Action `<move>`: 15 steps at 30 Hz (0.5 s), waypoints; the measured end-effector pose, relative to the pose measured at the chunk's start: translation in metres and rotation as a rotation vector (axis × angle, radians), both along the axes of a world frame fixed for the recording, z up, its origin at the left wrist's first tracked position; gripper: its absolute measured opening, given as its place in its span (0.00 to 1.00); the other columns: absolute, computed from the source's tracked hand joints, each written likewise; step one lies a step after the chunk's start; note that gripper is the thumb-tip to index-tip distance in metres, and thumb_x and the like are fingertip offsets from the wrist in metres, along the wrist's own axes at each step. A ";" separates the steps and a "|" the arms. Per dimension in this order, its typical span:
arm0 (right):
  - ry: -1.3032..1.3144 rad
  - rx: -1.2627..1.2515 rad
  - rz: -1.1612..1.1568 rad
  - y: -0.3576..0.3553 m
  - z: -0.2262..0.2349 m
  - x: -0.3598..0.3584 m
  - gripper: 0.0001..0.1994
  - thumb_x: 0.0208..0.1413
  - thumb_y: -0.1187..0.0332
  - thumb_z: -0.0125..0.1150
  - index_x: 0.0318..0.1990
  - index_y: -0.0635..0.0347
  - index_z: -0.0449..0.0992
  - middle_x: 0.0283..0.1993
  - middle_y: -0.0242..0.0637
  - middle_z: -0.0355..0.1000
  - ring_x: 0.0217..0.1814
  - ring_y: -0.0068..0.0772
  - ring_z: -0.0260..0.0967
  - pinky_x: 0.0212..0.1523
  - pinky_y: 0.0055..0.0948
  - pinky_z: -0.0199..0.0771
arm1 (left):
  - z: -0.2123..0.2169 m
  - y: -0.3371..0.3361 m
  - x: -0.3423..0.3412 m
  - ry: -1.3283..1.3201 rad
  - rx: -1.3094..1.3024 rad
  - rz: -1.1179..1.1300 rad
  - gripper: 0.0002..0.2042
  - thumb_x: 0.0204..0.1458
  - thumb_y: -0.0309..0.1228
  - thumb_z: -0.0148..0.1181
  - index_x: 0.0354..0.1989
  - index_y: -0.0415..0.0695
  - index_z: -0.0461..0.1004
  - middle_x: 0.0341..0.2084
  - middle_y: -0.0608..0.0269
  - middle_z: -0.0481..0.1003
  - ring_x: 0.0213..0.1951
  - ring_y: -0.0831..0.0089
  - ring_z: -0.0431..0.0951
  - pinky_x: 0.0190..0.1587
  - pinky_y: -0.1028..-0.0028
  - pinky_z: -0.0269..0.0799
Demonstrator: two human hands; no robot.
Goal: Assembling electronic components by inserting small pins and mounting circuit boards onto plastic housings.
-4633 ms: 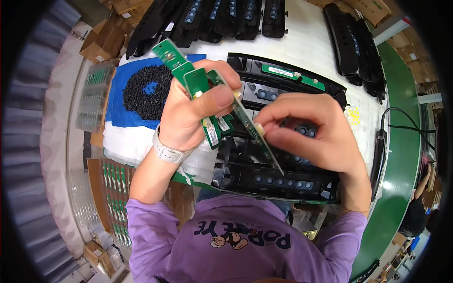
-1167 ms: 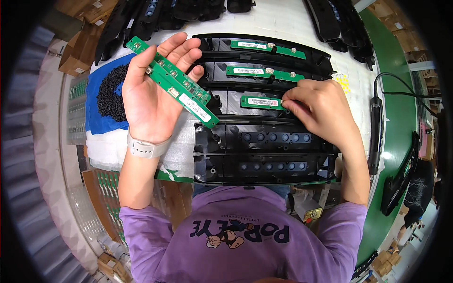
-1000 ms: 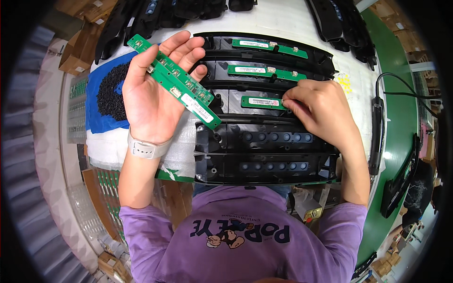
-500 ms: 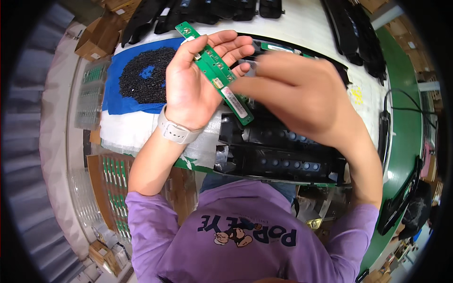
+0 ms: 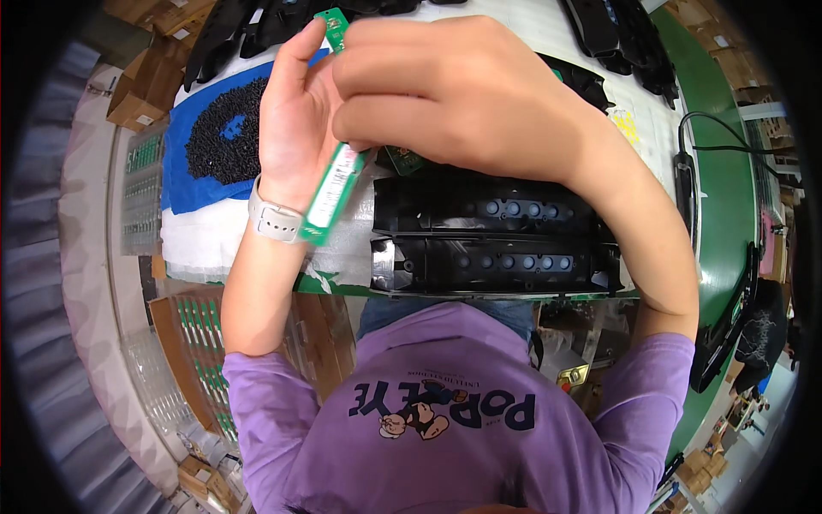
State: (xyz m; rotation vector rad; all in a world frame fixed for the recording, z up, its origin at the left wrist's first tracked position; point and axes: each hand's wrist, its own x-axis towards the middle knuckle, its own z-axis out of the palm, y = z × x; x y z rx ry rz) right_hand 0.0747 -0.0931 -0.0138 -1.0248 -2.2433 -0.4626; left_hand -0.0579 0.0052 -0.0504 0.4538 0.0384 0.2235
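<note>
A long, narrow green circuit board (image 5: 335, 190) with a white label slants between my hands above the table. My left hand (image 5: 291, 128), palm up with a pale watch strap at the wrist, has its thumb against the board's upper end; its other fingers are mostly hidden. My right hand (image 5: 462, 98) is curled over the board's middle, fingers closed on it and covering it. Below lie two long black plastic housings (image 5: 488, 261), side by side, with rows of round bluish spots. Part of another green board (image 5: 402, 160) shows under my right hand.
Small black parts (image 5: 205, 141) are heaped on a blue cloth (image 5: 184, 193) at the left. More black housings (image 5: 612, 43) lie along the far side. A black cable (image 5: 728, 147) runs off the right edge. Boxed green boards (image 5: 199, 325) stand below left.
The board has swung so its labelled end points down toward my left wrist. My right hand has moved left and closed over its middle. The view has shifted slightly.
</note>
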 end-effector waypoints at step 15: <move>0.383 -0.524 -0.646 -0.138 -0.015 0.026 0.04 0.39 0.75 0.65 0.24 0.61 0.75 0.19 0.34 0.63 0.25 0.34 0.59 0.23 0.32 0.60 | -0.001 0.003 0.000 -0.061 0.271 0.153 0.22 0.60 0.45 0.38 0.41 0.36 0.68 0.16 0.67 0.61 0.06 0.80 0.55 0.11 0.81 0.52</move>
